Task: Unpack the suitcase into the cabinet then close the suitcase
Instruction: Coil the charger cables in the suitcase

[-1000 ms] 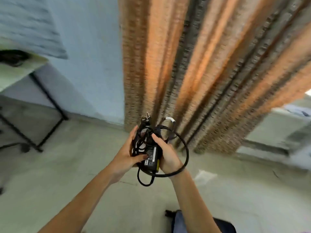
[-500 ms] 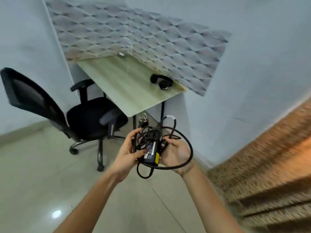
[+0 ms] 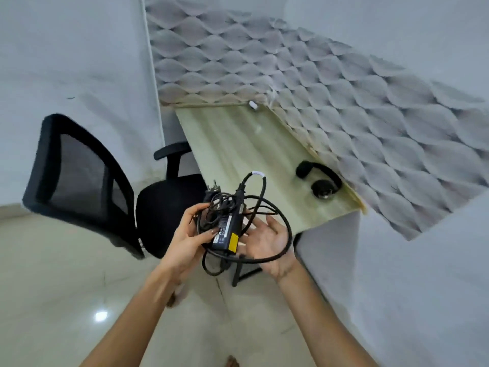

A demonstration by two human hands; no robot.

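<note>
A black laptop charger with a yellow label and a tangle of black cable is held in front of me at mid-frame. My left hand grips the brick and cable bundle from the left, thumb on top. My right hand lies palm up under the brick's right side, fingers spread and nearly straight, with a cable loop draped round it. A two-pin plug sticks up from the bundle. Neither the suitcase nor the cabinet is in view.
A pale wooden desk stands ahead against a patterned wall panel, with black headphones near its right end. A black mesh office chair sits to the left of the desk. Glossy tiled floor lies below.
The view has swung left from the curtain to the desk and chair, which are now closer. My right hand has opened out under the charger; my left still grips it.
</note>
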